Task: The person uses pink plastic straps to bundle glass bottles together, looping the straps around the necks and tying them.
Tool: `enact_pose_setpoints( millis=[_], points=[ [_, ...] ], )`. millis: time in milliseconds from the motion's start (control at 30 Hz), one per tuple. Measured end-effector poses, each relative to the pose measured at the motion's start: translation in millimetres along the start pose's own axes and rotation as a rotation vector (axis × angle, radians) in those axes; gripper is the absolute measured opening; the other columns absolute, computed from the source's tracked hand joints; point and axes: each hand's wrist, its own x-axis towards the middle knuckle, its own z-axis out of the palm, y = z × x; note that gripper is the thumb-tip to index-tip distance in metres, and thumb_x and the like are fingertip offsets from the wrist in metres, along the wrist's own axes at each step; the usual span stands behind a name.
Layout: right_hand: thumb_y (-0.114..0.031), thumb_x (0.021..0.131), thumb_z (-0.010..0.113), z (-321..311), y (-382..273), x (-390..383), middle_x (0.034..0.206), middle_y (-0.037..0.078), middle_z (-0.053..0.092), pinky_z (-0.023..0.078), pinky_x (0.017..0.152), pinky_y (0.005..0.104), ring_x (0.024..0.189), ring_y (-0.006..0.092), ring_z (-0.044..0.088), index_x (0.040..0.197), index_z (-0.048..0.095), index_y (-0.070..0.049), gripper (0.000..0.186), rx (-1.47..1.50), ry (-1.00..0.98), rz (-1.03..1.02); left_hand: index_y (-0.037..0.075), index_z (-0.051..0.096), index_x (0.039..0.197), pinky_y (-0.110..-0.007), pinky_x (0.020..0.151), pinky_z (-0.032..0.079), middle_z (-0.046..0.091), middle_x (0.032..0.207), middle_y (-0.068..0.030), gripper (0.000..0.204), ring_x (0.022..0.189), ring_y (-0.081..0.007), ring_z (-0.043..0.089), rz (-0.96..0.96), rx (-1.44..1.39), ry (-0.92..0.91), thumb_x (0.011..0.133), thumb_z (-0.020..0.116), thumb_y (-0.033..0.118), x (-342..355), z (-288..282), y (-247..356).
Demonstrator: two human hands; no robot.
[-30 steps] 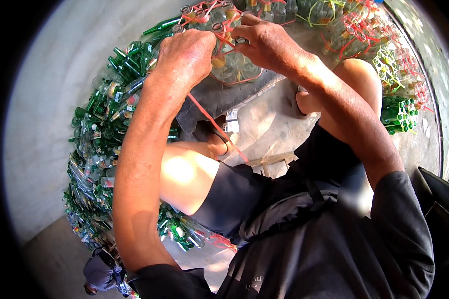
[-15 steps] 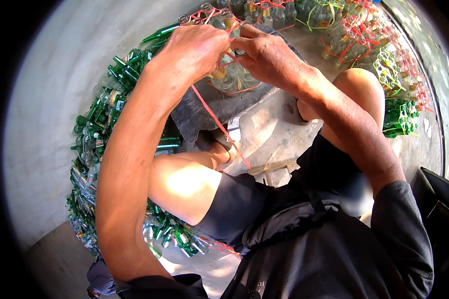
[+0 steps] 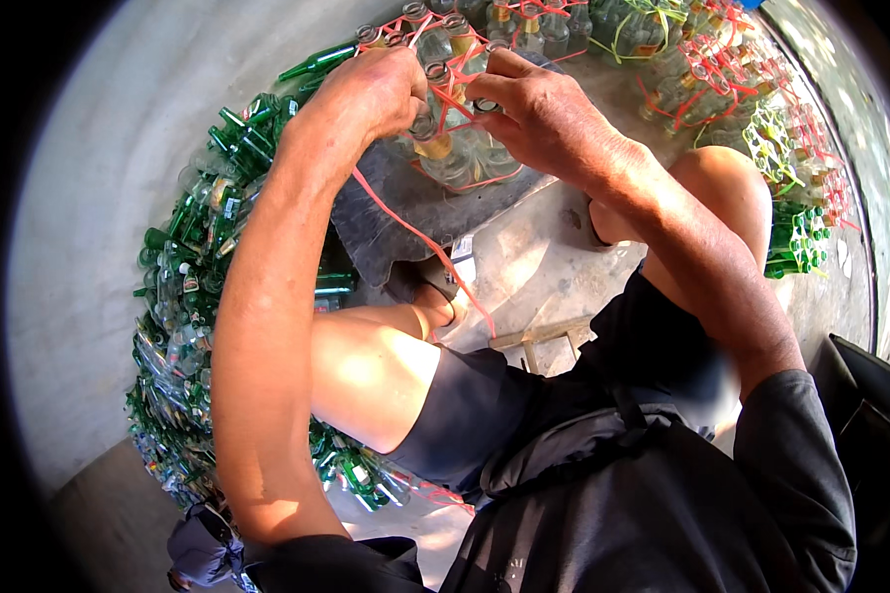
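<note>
A bundle of clear glass bottles (image 3: 450, 166) stands upright on a dark slab (image 3: 391, 222), with red plastic strap (image 3: 405, 219) wound about the necks and round the lower sides. My left hand (image 3: 371, 94) is closed at the near left of the bundle, pinching the strap, whose loose tail hangs below it toward my feet. Across from it, my right hand (image 3: 544, 114) has curled fingers at a bottle mouth (image 3: 485, 105) on the bundle's right side, where a length of strap runs into them. Its fingertips are partly hidden.
Green and clear bottles (image 3: 183, 267) lie heaped along the pale wall at left. More strapped bottle bundles (image 3: 707, 74) stand at the far right, with green bottles (image 3: 799, 237) below them. A small wooden frame (image 3: 549, 336) lies between my legs. Another person (image 3: 205, 544) shows at lower left.
My left hand has moved left, away from the right hand, uncovering bottle mouths between them. The strap's hanging tail has shifted left and slackened. My right hand has barely moved.
</note>
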Motion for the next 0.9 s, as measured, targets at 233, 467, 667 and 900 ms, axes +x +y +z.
enact_pose_setpoints(
  millis=[233,467,667,900],
  points=[
    [-0.010,0.087,0.077,-3,5,0,0.104,0.012,0.061,0.056,0.075,0.0463,0.091,0.0370,0.068,0.113,0.069,-0.007,0.027,-0.013,-0.009,0.012,0.009,0.082,0.097,-0.042,0.076,0.059,0.077,0.089,-0.0183,0.017,0.082,-0.0352,0.076,-0.132,-0.155,0.314,0.087,0.075,0.020,-25,31,-3],
    [-0.013,0.087,0.076,-8,0,3,0.108,0.014,0.063,0.057,0.077,0.0478,0.091,0.0376,0.070,0.112,0.071,-0.008,0.026,0.001,-0.063,0.075,-0.003,0.077,0.101,-0.025,0.058,0.046,0.075,0.077,-0.0028,0.016,0.065,-0.0056,0.061,-0.288,-0.803,0.655,0.096,0.073,0.011,-56,91,7],
    [-0.016,0.089,0.078,-10,-3,5,0.102,0.010,0.062,0.056,0.072,0.0430,0.082,0.0317,0.069,0.110,0.070,-0.008,0.024,-0.005,-0.095,0.079,-0.003,0.073,0.107,-0.020,0.055,0.035,0.066,0.079,0.0046,0.010,0.065,0.0007,0.049,-0.325,-1.144,0.777,0.099,0.071,0.003,-69,118,20],
    [-0.017,0.089,0.079,-16,-1,11,0.104,0.010,0.064,0.056,0.079,0.0429,0.093,0.0319,0.068,0.111,0.072,-0.008,0.025,-0.098,-0.118,0.028,-0.005,0.075,0.104,-0.023,0.059,0.042,0.070,0.081,-0.0001,0.016,0.069,-0.0035,0.055,-0.407,-1.497,0.718,0.096,0.077,0.008,-66,123,18]
  ],
)
